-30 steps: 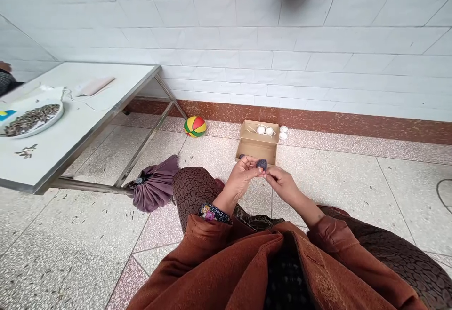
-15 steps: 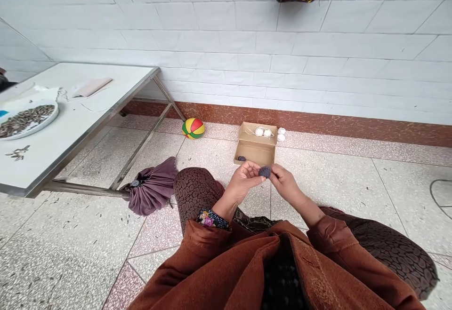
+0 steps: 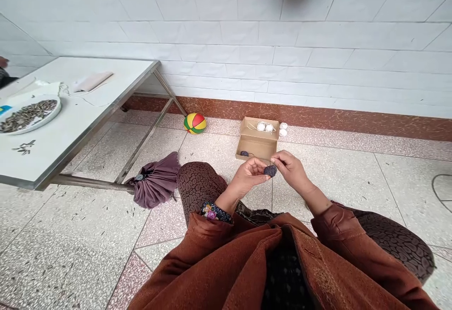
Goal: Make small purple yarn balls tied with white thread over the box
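Observation:
A small dark grey ball of yarn (image 3: 270, 171) sits in the fingers of my left hand (image 3: 250, 174), in front of my lap. My right hand (image 3: 288, 166) is pinched just above and right of the ball, on what looks like its yarn strand. Beyond my hands an open cardboard box (image 3: 256, 146) rests on the floor. Inside its lower half is a second dark ball of yarn (image 3: 244, 153), with a thin strand running from it. Two white balls of yarn (image 3: 264, 127) lie in the raised lid.
More white balls (image 3: 283, 129) lie right of the box. A striped ball (image 3: 195, 123) sits by the wall. At left, a table (image 3: 120, 89) carries a plate (image 3: 52, 116) of seeds. A purple cloth bag (image 3: 158, 180) lies by its leg, and a cable (image 3: 436, 190) is at right.
My right hand has risen from beside the yarn ball to above it. The ball has turned in my left hand. The view has tipped slightly downward.

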Motion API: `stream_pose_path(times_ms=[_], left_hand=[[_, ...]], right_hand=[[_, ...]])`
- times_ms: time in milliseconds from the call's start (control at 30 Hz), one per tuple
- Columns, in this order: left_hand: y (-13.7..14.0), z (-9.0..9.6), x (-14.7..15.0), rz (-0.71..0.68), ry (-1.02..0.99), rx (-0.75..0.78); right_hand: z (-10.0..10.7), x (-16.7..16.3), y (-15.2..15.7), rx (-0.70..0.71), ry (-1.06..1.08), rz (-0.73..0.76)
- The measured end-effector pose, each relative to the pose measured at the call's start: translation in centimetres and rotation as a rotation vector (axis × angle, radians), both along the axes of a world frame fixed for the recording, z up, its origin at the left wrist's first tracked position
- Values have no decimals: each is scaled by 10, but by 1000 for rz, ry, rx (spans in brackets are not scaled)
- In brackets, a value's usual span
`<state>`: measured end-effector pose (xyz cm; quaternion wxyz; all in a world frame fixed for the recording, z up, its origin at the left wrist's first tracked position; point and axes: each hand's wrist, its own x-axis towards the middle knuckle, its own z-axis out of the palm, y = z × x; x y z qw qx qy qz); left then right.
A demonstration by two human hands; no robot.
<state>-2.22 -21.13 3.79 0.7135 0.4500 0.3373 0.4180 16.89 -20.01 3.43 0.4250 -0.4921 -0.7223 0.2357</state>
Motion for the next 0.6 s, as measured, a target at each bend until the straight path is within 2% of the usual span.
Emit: stream_pose_path(times_ms=[100,167,233,300,400,467,533,600], left_hand=[[0,1,-1,53,-49,-24],[2,0,-2,137,-29,-14],[5,-1,-3,215,44,26],[8,-2,-5,254,141,75],[9,-2,-5,234,249,136],[7,0,-5,161,259,166],[3,3,-3,74,213,172],[0,6,-2,37,143,141]], right_hand=[[-26,-9,-15,-55,-21,32],[-32,-16,-31,-67,-51,103],[-25,-20,-43,-60,-94,246],[-8,-18,-47,-23,-109,300],[19,-10,-34,50,-46,208],[25,-4,-18,61,-18,100],[19,-1,-5,26,7,10],[1,-4,-1,-36,29,-11]])
